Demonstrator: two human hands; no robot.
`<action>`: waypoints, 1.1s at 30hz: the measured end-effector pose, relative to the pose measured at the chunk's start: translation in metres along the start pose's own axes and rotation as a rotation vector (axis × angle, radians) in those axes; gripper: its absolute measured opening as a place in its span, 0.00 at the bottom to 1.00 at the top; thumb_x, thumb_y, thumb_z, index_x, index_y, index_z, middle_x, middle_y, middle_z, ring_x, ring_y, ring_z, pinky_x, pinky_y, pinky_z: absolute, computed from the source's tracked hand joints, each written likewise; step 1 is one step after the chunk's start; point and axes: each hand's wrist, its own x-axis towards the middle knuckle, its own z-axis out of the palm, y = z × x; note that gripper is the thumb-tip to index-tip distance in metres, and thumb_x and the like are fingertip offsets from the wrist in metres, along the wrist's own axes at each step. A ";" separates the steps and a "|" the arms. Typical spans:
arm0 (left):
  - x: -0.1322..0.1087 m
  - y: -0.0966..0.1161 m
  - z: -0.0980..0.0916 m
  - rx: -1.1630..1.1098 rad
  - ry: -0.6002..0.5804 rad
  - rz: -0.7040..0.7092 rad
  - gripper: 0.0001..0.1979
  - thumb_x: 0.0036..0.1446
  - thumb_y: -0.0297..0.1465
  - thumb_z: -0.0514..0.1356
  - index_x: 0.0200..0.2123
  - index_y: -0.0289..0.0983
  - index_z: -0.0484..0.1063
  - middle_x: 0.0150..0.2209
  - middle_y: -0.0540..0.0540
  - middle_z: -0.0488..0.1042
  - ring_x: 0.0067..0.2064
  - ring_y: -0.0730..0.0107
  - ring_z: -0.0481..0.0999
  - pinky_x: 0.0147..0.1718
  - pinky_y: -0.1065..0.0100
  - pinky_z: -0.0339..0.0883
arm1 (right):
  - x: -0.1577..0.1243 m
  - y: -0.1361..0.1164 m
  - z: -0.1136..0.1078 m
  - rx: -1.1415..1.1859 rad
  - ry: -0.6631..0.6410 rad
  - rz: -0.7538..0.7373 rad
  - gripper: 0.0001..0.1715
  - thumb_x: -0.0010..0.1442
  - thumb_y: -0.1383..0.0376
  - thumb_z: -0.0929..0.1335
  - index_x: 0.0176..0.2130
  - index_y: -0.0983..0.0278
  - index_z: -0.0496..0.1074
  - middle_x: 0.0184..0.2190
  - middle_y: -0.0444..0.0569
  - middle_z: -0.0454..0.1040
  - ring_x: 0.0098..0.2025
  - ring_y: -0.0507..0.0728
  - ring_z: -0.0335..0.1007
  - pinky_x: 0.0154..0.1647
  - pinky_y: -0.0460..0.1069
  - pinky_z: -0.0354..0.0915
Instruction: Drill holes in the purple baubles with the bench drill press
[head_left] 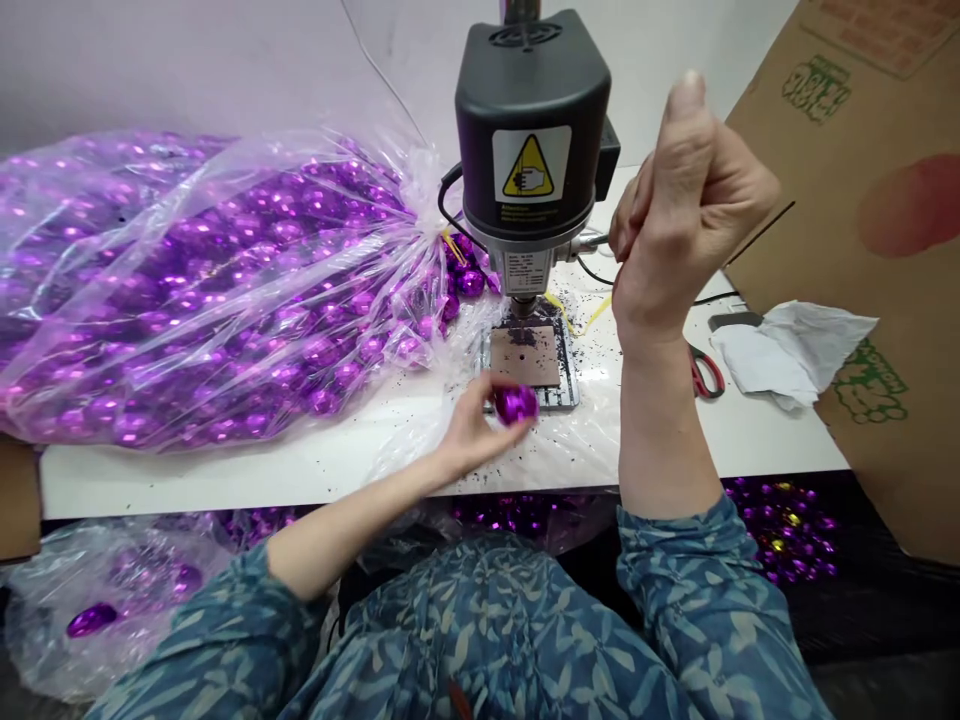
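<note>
My left hand [480, 425] holds a shiny purple ball [516, 404] between thumb and fingers, just in front of the base of a small drill press [534, 120]. On that base lies a brown board [525, 356] with a small hole, strewn with dark shavings. The drill's chuck [523, 306] is right above the board. My right hand [667, 205] is closed in a fist at the machine's right side, around the end of its metal lever [592, 241]; the grip itself is hidden by my fingers.
A big clear bag [225, 290] full of purple balls covers the table's left side. Red-handled scissors [705, 373] and crumpled white paper [787, 350] lie at right, beside a tall cardboard box [885, 300]. More purple balls [795, 530] show below the table edge.
</note>
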 end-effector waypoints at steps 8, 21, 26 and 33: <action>-0.098 -0.001 -0.007 0.570 -0.765 0.654 0.18 0.63 0.41 0.66 0.51 0.37 0.73 0.47 0.37 0.79 0.44 0.56 0.77 0.41 0.59 0.72 | -0.004 0.005 -0.002 0.017 0.021 0.013 0.39 0.59 0.35 0.62 0.16 0.59 0.49 0.11 0.38 0.46 0.13 0.46 0.45 0.18 0.51 0.50; 0.156 -0.075 -0.063 1.074 -0.224 -0.242 0.21 0.57 0.17 0.54 0.53 0.28 0.73 0.58 0.22 0.70 0.64 0.33 0.65 0.56 0.40 0.65 | -0.007 0.004 -0.007 0.035 -0.013 0.054 0.39 0.61 0.38 0.63 0.16 0.61 0.49 0.11 0.38 0.47 0.14 0.45 0.45 0.22 0.49 0.49; 0.153 -0.074 -0.063 1.033 -0.214 -0.233 0.18 0.58 0.19 0.55 0.50 0.30 0.75 0.58 0.24 0.70 0.62 0.32 0.68 0.56 0.42 0.64 | -0.008 0.004 -0.008 0.026 -0.022 0.039 0.38 0.64 0.41 0.63 0.17 0.62 0.49 0.12 0.38 0.48 0.15 0.43 0.47 0.20 0.47 0.50; 0.114 -0.047 -0.066 -0.058 0.037 -0.241 0.21 0.66 0.38 0.60 0.60 0.40 0.69 0.52 0.39 0.77 0.48 0.60 0.79 0.48 0.57 0.76 | -0.010 0.000 -0.008 0.030 -0.015 0.058 0.38 0.63 0.42 0.64 0.17 0.63 0.49 0.12 0.38 0.48 0.15 0.43 0.48 0.21 0.46 0.51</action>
